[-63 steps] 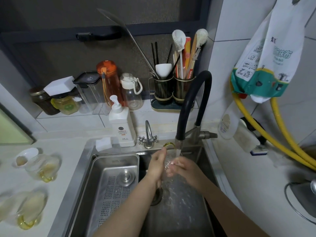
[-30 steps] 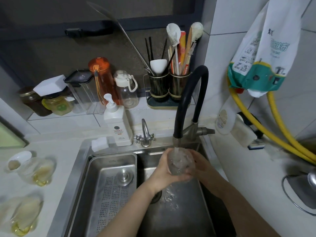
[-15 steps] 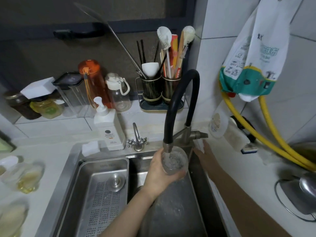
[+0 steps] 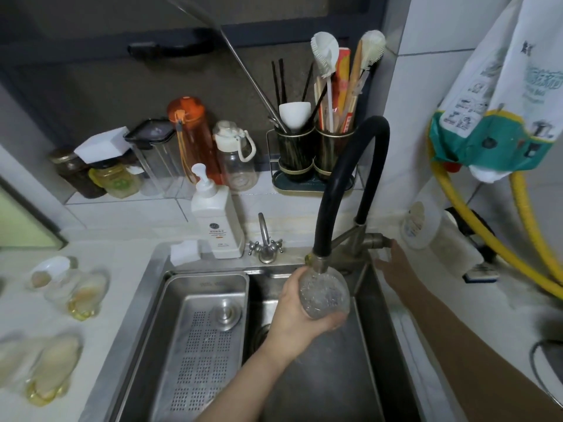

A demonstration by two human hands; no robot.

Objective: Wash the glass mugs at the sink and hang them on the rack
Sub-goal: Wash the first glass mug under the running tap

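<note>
Mug [image 4: 324, 295] under the tap [image 4: 320, 263], wet glass in one hand.

Left hand [image 4: 297, 312] wraps it from below and the side, fingers curled round the belly, mouth up beneath the spout over the sink [image 4: 323, 376], water frothing inside. Right hand [image 4: 388, 261] is off the mug and reaches to the tap lever [image 4: 376, 240] with fingers loosely out; whether it presses the lever I cannot tell. Judged from this, the mug is stiff, breakable and slick with water, and heavier while full, so a one-handed hold round the smooth wall could slip against the steel basin. A handle is not visible here; if there is one, that is the safer hold for carrying and hanging. More mugs [image 4: 82, 295] lie on the desk [image 4: 122, 257] left of the sink, well apart. No rack shows.
</note>
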